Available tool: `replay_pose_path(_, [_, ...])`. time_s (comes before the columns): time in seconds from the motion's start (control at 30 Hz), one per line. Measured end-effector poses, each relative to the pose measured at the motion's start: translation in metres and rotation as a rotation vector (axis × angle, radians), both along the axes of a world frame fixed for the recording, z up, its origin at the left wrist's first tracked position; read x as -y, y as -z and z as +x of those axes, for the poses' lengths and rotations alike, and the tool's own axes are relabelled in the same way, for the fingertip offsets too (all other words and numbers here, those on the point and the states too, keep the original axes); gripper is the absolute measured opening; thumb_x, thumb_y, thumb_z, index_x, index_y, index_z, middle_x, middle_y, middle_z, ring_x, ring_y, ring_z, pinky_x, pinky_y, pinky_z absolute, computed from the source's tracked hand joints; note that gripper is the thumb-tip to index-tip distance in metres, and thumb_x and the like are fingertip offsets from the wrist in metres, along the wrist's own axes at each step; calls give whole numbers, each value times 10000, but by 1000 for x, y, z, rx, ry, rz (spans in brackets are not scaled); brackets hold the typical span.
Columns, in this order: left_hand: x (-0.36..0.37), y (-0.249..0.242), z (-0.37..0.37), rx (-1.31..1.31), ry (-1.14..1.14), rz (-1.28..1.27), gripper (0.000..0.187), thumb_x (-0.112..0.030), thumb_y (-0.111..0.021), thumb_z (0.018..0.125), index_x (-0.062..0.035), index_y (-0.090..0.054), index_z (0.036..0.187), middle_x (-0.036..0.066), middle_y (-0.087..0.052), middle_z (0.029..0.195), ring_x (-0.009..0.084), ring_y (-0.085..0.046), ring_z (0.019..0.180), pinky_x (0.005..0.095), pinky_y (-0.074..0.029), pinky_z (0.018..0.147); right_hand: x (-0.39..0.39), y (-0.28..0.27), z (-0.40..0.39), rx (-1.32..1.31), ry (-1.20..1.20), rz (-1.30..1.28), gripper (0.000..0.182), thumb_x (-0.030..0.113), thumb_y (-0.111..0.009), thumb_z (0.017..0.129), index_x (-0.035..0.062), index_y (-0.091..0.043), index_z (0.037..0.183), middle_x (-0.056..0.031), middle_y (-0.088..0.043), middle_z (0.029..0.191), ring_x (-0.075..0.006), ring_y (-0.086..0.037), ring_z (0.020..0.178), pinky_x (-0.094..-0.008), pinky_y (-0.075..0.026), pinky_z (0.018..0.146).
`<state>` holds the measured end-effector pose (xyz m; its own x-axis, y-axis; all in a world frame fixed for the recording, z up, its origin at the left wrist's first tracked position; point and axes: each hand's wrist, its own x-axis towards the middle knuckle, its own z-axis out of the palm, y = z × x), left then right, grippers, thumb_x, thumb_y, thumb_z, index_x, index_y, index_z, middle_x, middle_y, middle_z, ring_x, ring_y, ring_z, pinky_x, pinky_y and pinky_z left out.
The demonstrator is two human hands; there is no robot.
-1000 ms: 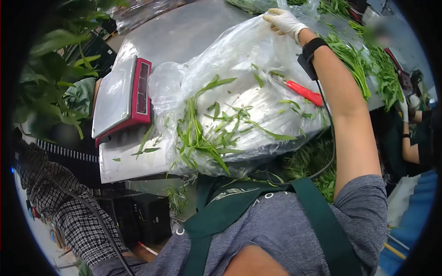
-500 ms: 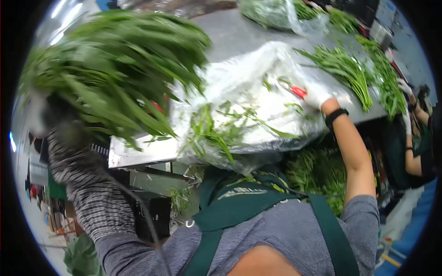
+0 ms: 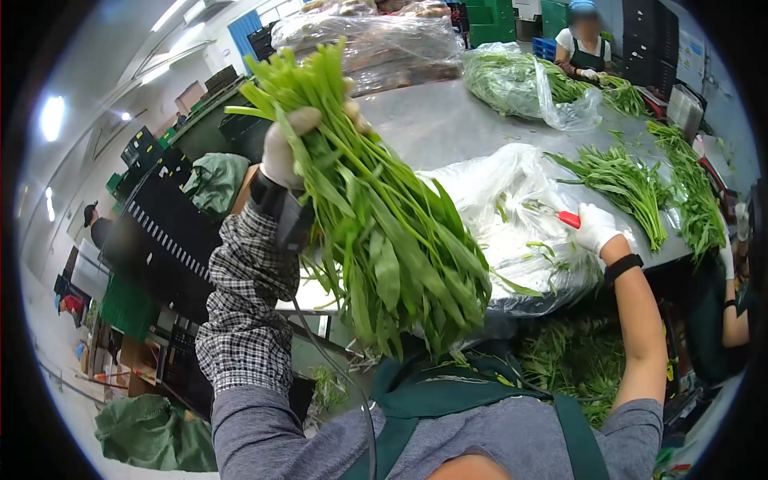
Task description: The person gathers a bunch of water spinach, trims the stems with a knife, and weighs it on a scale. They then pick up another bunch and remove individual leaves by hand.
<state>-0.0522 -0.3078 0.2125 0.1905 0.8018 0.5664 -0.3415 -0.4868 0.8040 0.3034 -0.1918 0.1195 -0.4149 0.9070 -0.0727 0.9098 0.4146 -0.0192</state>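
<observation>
My gloved left hand (image 3: 288,148) is raised and wrapped around the stems of a large bunch of water spinach (image 3: 392,248). The cut stem ends point up and the leaves hang down toward my apron. My right hand (image 3: 596,229), in a white glove, is closed on a red-handled cutting tool (image 3: 569,219); its short metal part points left over clear plastic sheeting (image 3: 480,180). Leaf scraps lie on that sheeting. Right of it, a smaller bunch of water spinach (image 3: 632,188) rests on the metal table (image 3: 416,120).
A plastic bag of greens (image 3: 504,80) sits on the table's far side, with a co-worker (image 3: 586,52) behind it. Another person's gloved hand (image 3: 726,260) is at the right edge. Loose greens (image 3: 568,352) lie below the table edge. Black crates (image 3: 164,248) stand at left.
My left hand has swung the bunch inward from the far left, and its leaves now hang down instead of spreading sideways. My right hand still grips the red-handled tool over the plastic.
</observation>
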Motion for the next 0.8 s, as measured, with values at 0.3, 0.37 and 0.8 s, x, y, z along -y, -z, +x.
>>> replay_pose_path(0.3, [-32, 20, 50, -145, 175, -248, 583, -187, -654, 666, 48, -459, 1162, 124, -588, 869, 245, -570, 806, 360, -460, 762, -3, 36, 117, -470, 119, 39, 346, 65, -525, 702, 6, -546, 1042, -129, -599, 847, -233, -581, 799, -322, -446, 725])
replay_pose_path(0.37, [-37, 22, 66, -218, 232, -259, 583, -190, -662, 657, 52, -467, 1151, 127, -589, 857, 247, -572, 794, 359, -463, 744, 18, 31, 111, -868, 24, -35, 368, 78, -575, 708, 2, -528, 1065, -23, -526, 832, -101, -484, 759, -235, -408, 710])
replay_pose_path(0.8, [-24, 28, 96, -397, 279, -312, 511, -204, -664, 666, 28, -499, 1090, 139, -595, 882, 214, -586, 759, 325, -485, 665, -24, 79, -18, -1103, -110, -64, 619, 304, -671, 705, 42, -472, 1229, -199, -556, 1105, -271, -601, 877, -362, -450, 813])
